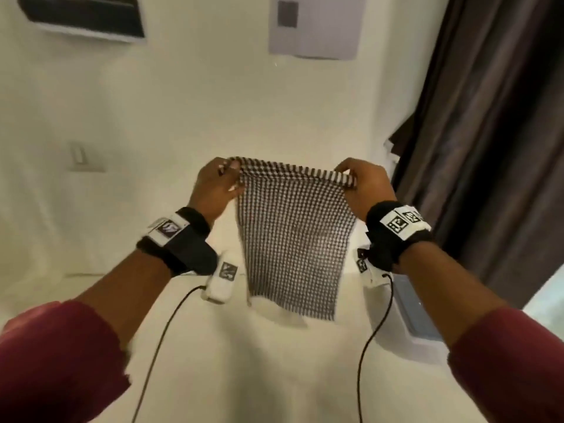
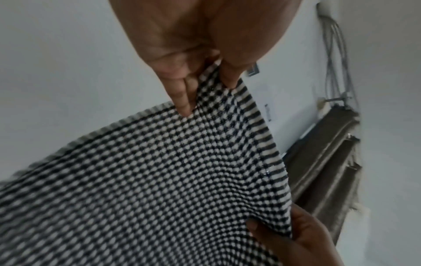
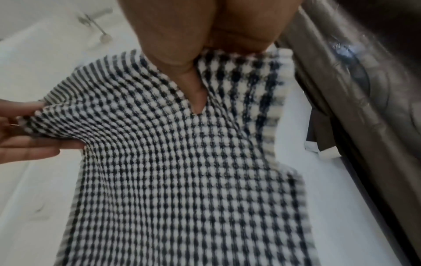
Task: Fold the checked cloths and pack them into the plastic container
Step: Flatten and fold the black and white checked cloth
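Observation:
A black-and-white checked cloth point(image 1: 294, 239) hangs spread in the air in front of me, held by its two top corners. My left hand point(image 1: 227, 175) pinches the top left corner and my right hand point(image 1: 348, 177) pinches the top right corner. In the left wrist view the checked cloth point(image 2: 159, 180) fills the frame under my left hand point(image 2: 205, 84), thumb and fingers on either side of the corner. In the right wrist view the cloth point(image 3: 182, 162) hangs below my right hand point(image 3: 200, 86). A plastic container point(image 1: 418, 309) with a bluish inside sits low right, partly behind my right forearm.
A white surface point(image 1: 244, 361) lies below the cloth. Dark brown curtains point(image 1: 494, 132) hang on the right. On the white wall are a light switch point(image 1: 81, 155), a paper sheet point(image 1: 314, 25) and a dark unit point(image 1: 85, 16) at top left. Cables run from both wrist cameras.

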A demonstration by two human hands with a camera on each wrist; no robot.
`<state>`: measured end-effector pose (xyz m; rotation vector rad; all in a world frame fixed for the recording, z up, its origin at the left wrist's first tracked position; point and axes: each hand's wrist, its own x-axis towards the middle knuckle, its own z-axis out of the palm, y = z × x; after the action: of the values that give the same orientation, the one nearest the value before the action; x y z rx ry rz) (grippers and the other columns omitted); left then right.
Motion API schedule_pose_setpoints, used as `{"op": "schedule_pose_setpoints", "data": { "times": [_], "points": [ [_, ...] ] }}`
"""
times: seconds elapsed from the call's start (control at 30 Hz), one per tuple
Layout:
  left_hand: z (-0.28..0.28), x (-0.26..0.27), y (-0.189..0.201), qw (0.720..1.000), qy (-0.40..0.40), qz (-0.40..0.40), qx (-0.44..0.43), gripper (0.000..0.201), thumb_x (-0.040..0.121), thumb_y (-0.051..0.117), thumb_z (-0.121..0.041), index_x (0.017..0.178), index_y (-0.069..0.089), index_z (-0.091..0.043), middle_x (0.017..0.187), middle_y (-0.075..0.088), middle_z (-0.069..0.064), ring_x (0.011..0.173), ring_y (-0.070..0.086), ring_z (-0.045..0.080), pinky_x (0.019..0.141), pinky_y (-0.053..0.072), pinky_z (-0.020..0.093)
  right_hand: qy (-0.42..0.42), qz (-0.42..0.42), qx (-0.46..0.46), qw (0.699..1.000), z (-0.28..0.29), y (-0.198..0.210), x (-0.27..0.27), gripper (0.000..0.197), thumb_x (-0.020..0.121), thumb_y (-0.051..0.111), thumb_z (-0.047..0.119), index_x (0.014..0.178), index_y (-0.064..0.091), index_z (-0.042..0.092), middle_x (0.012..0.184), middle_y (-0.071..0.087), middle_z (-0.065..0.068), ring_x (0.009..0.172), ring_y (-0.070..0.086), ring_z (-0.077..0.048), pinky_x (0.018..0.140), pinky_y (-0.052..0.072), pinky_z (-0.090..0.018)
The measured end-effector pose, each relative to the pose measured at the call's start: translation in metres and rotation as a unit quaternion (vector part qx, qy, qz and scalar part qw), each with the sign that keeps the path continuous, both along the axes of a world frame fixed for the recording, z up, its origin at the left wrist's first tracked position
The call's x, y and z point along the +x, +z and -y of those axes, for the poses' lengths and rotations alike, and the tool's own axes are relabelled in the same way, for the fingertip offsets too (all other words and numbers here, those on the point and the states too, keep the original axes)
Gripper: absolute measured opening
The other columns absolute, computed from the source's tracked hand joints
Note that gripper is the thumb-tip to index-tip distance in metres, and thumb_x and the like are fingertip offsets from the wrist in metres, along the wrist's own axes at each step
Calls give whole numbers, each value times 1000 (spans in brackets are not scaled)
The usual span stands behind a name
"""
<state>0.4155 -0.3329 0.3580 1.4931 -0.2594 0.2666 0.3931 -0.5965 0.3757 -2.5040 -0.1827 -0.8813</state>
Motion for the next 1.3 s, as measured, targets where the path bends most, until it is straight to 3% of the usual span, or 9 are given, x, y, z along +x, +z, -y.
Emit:
{"op": "schedule_pose_setpoints", "data": {
  "times": [0.13, 0.27, 0.4, 0.57, 0.73, 0.9, 1.03, 1.2, 1.3],
  "points": [
    [-38, -52, -77, 991, -99, -6, -93, 16, 68, 79, -37, 71, 67, -27, 81, 67, -10, 85, 64, 3, 86, 55, 26, 52, -54, 30, 997, -2, -73, -36, 29, 70, 61, -9, 82, 68, 16, 63, 54, 8, 64, 51, -13, 55, 33, -24],
    [-87, -109, -206, 972, -114, -98, 182, 22, 76, 73, -42, 82, 67, -21, 85, 65, -9, 85, 60, 4, 88, 44, 27, 100, -314, -16, 944, -14, -199, -84, 29, 75, 62, -1, 99, 70, 14, 87, 67, -5, 79, 61, -22, 68, 38, -21],
    [-99, -158, -291, 887, -151, -120, 419, 20, 81, 63, -55, 99, 60, -47, 111, 62, -25, 114, 47, -1, 106, 22, 11, 80, -522, -78, 846, -22, -302, -127, 40, 68, 79, 21, 105, 65, 21, 105, 65, -6, 96, 62, -25, 74, 44, -24],
    [-88, -172, -336, 762, -219, -181, 582, 128, 47, 0, -101, 148, 27, -27, 157, 22, -8, 147, 9, 15, 119, 6, 40, 67, -576, -28, 814, -41, -353, -161, 80, 59, 80, 61, 125, 52, 25, 131, 42, 0, 121, 43, -19, 105, 39, -37],
    [-73, -192, -356, 657, -256, -134, 696, 86, 82, 27, -74, 151, 18, -23, 159, 14, 0, 146, 10, 22, 117, 7, 41, 48, -552, -75, 829, -58, -376, -186, 93, 71, 64, 69, 145, 32, 25, 153, 20, -4, 140, 23, -27, 113, 29, -46],
    [-77, -235, -359, 697, -216, -119, 673, 75, 75, 14, -68, 124, 53, -28, 119, 58, -7, 114, 50, 18, 106, 21, 39, 57, -528, -56, 845, -60, -380, -226, 60, 78, 59, 62, 125, 55, 23, 131, 43, -2, 124, 40, -23, 104, 38, -39],
    [-80, -225, -350, 728, -204, -148, 638, 69, 74, 14, -70, 117, 54, -34, 102, 63, -16, 101, 55, 10, 107, 20, 39, 86, -526, -75, 843, -67, -372, -223, 87, 65, 44, 81, 134, 45, 28, 145, 30, -3, 136, 20, -26, 112, 25, -43],
    [-77, -123, -338, 768, -189, -130, 598, 63, 88, 49, -51, 139, 41, -14, 139, 47, 7, 124, 47, 26, 103, 38, 37, 117, -474, -107, 866, -86, -356, -119, 134, 52, 68, 79, 152, -6, 28, 157, -25, -6, 143, -23, -28, 115, -4, -51],
    [-70, -54, -334, 708, -201, -143, 662, 91, 86, 62, -46, 150, 13, -6, 158, 15, 14, 144, 20, 27, 117, 20, 37, 179, -429, -210, 860, -115, -348, -57, 158, 41, 70, 83, 142, -34, 20, 146, -45, -8, 135, -39, -31, 110, -18, -53]
  ]
}}
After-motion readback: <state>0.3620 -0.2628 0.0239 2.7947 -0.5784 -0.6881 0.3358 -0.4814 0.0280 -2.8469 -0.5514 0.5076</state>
